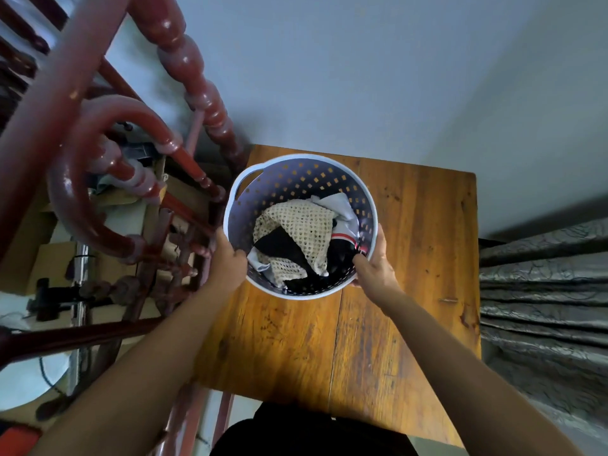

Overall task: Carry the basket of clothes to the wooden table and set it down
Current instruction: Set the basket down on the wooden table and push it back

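A round pale lavender basket (289, 174) with square holes is over the far left part of the wooden table (404, 291). Inside it lie clothes (302, 232): a cream mesh piece, black fabric and a white piece with red trim. My left hand (228, 258) grips the basket's near left rim, thumb inside. My right hand (373, 261) grips the near right rim, thumb inside too. Whether the basket's bottom rests on the table cannot be told from above.
A dark red turned-wood banister (197, 80) and railing stand close on the table's left, with cardboard boxes (36, 232) below them. Grey patterned fabric (543, 291) lies to the right of the table. A pale wall (362, 77) is behind it.
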Demonstrator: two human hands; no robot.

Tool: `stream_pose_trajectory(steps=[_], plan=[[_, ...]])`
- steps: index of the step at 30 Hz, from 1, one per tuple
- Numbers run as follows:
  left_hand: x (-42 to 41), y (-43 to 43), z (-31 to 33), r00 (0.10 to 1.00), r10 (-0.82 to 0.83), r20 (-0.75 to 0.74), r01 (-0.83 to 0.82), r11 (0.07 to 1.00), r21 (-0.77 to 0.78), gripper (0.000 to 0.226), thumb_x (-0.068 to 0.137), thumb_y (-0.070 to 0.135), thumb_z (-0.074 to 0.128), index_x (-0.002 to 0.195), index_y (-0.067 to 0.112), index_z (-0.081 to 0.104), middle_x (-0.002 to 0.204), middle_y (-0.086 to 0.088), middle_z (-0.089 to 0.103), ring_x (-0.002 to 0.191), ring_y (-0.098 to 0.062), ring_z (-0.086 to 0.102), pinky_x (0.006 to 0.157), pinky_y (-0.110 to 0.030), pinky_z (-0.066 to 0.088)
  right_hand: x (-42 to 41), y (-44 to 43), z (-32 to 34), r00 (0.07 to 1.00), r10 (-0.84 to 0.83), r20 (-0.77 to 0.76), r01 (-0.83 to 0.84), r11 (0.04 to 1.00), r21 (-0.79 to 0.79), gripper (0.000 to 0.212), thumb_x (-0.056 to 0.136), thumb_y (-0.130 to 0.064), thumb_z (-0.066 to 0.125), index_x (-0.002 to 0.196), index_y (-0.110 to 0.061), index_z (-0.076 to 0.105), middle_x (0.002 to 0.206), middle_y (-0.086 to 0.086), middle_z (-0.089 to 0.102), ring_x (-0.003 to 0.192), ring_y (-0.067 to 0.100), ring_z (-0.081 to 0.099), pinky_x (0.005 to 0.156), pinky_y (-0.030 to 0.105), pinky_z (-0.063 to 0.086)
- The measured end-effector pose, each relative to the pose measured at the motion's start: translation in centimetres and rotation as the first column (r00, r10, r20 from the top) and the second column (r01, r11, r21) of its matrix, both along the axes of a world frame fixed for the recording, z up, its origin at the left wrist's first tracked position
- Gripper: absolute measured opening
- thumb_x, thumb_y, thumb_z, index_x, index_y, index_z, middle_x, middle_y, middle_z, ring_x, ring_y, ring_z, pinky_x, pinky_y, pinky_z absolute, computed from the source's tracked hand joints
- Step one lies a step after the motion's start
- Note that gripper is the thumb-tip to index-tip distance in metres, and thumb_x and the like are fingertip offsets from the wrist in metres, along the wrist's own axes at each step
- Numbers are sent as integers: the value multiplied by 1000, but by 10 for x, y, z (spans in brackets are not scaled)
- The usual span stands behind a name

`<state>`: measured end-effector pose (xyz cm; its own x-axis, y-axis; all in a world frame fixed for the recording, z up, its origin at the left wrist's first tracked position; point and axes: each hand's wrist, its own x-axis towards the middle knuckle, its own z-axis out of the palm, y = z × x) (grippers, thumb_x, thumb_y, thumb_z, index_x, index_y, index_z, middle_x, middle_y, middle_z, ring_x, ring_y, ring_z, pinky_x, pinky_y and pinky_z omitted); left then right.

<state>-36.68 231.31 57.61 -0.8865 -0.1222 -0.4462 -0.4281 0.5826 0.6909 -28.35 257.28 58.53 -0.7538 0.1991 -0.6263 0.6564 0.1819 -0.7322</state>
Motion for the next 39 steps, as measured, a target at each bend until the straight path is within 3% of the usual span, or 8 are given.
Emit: stream_pose_trajectory(steps=[6, 10, 20, 25, 26, 29, 33, 39], plan=[[-58, -6, -5, 996, -86, -6, 86, 996, -13, 59, 91, -4, 36, 146, 11, 23, 129, -12, 48, 107, -24, 47, 86, -33, 39, -35, -15, -4, 994, -99, -35, 97, 993, -60, 79, 105, -26, 44, 161, -49, -5, 109, -9, 66, 96, 22, 71, 82, 38, 63], [-114, -12, -26, 995, -101, -25, 101, 994, -32, 57, 87, -6, 37, 141, 9, 31, 123, -10, 50, 109, -26, 50, 87, -32, 38, -81, -27, -18, 987, -158, -17, 158, 987, -37, 76, 103, -25, 44, 162, -46, 1, 112, 3, 71, 97, 33, 73, 89, 56, 63], [-163, -13, -15, 997, -22, -73, 7, 980, -200, 22, 94, 8, 43, 112, -3, 44, 109, -22, 56, 93, -34, 53, 71, -34, 34, -127, -36, -11, 985, -157, -65, 149, 983, -110, 77, 104, -21, 41, 162, -44, -4, 105, -7, 62, 96, 19, 69, 89, 54, 64], [-177, -9, -12, 989, 89, -118, -124, 938, -324, 34, 95, 17, 44, 117, -8, 53, 123, -29, 60, 111, -45, 57, 84, -44, 45, -153, -39, -7, 985, -171, -31, 167, 981, -101, 80, 105, -19, 40, 165, -37, -10, 116, 9, 63, 86, 16, 68, 93, 60, 61], [-174, -6, -10, 984, 115, -138, -153, 937, -315, 36, 96, 19, 44, 118, -8, 53, 124, -29, 60, 113, -45, 57, 86, -43, 44, -153, -40, -6, 986, -162, -24, 159, 982, -98, 80, 106, -19, 39, 165, -37, -12, 102, 9, 67, 88, 20, 70, 94, 60, 61], [-145, 6, -13, 972, 140, -189, -163, 980, -115, 56, 95, 23, 48, 143, -1, 34, 143, -27, 48, 128, -39, 50, 103, -35, 42, -150, -41, -8, 988, -157, 1, 156, 985, -79, 82, 105, -19, 39, 165, -37, -15, 120, 25, 66, 113, 43, 69, 94, 64, 59], [-82, 25, -22, 930, -102, -353, 12, 968, -250, 77, 97, 35, 47, 156, 2, 10, 164, -23, -1, 152, -33, 3, 121, -33, 9, -151, -42, -12, 988, -152, 17, 153, 988, -11, 84, 101, -23, 43, 166, -35, -10, 141, 35, 57, 127, 56, 59, 95, 70, 55], [-59, 20, -31, 816, -514, -264, 323, 784, -530, 65, 98, 57, 21, 143, 16, 45, 162, -24, 19, 151, -43, -4, 121, -49, 1, -151, -36, -15, 989, -66, -131, 80, 991, 108, 83, 101, -31, 45, 166, -36, -7, 160, 25, 45, 133, 56, 54, 102, 72, 48]])
